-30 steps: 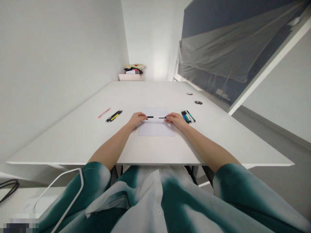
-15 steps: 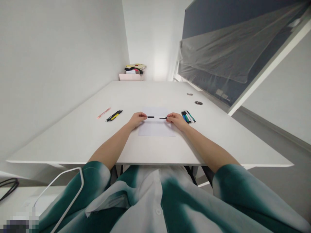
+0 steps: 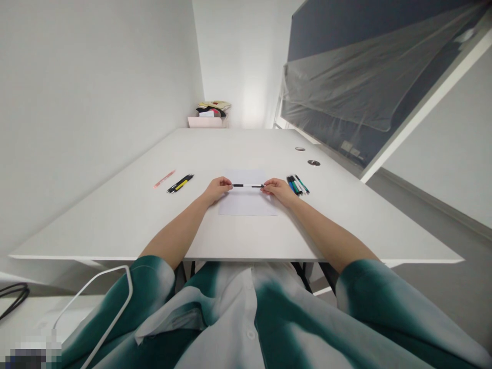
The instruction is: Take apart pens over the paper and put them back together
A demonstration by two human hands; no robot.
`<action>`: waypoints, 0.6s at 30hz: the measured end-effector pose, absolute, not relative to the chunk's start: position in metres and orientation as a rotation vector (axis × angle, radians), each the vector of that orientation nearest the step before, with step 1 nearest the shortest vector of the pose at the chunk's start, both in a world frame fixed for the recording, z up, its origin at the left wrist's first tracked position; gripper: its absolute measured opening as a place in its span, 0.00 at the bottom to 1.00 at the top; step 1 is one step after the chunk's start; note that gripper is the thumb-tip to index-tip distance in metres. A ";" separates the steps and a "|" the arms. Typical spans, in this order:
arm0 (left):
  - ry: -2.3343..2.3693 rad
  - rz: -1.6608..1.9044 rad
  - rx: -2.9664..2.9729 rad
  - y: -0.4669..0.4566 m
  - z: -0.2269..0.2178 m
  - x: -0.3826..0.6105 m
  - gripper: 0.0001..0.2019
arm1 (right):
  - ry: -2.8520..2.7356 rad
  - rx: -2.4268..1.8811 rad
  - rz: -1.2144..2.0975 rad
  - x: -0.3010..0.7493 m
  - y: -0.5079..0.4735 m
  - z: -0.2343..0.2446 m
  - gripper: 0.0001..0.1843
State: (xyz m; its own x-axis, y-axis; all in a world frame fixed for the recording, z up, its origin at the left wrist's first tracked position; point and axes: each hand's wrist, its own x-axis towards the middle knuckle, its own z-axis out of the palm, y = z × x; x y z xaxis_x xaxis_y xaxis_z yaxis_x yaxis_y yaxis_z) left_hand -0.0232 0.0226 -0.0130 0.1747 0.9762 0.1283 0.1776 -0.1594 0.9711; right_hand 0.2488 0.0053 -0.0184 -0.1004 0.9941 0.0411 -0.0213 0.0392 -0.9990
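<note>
A black-and-white pen [image 3: 248, 185] lies level from left to right between my hands, over a white sheet of paper [image 3: 248, 205]. My left hand [image 3: 218, 189] pinches its left tip, beside the black grip part. The other end, with a black clip, is between the fingertips of my right hand [image 3: 278, 189]. Whether the pen touches the paper I cannot tell. Just beyond my right hand lie several pens [image 3: 298, 185] with blue, green, white and black parts, side by side.
Left of the paper are black and yellow pens [image 3: 180, 183] and a pinkish strip, perhaps a ruler [image 3: 164, 179]. The white table [image 3: 246, 241] has two round metal fittings [image 3: 313, 163] at right. A pink box [image 3: 205, 122] with cloth stands at the back. A dark panel [image 3: 346, 92] leans at right.
</note>
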 end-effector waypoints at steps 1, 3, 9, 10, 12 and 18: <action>1.149 1.094 1.532 0.023 -0.013 -0.023 0.12 | -1.287 -1.118 1.261 0.249 0.005 -0.018 0.12; 1.144 1.094 1.529 0.024 -0.014 -0.023 0.12 | -1.284 -1.125 1.251 0.248 0.005 -0.018 0.12; 1.124 1.089 1.516 0.024 -0.015 -0.023 0.11 | -1.276 -1.129 1.239 0.248 0.005 -0.018 0.12; 1.124 1.088 1.515 0.024 -0.015 -0.022 0.11 | -1.278 -1.128 1.241 0.248 0.005 -0.018 0.12; 1.130 1.086 1.512 0.025 -0.016 -0.022 0.11 | -1.286 -1.128 1.241 0.248 0.005 -0.018 0.12; 1.151 1.113 1.535 0.026 -0.018 -0.022 0.10 | -1.333 -1.134 1.186 0.248 0.004 -0.019 0.12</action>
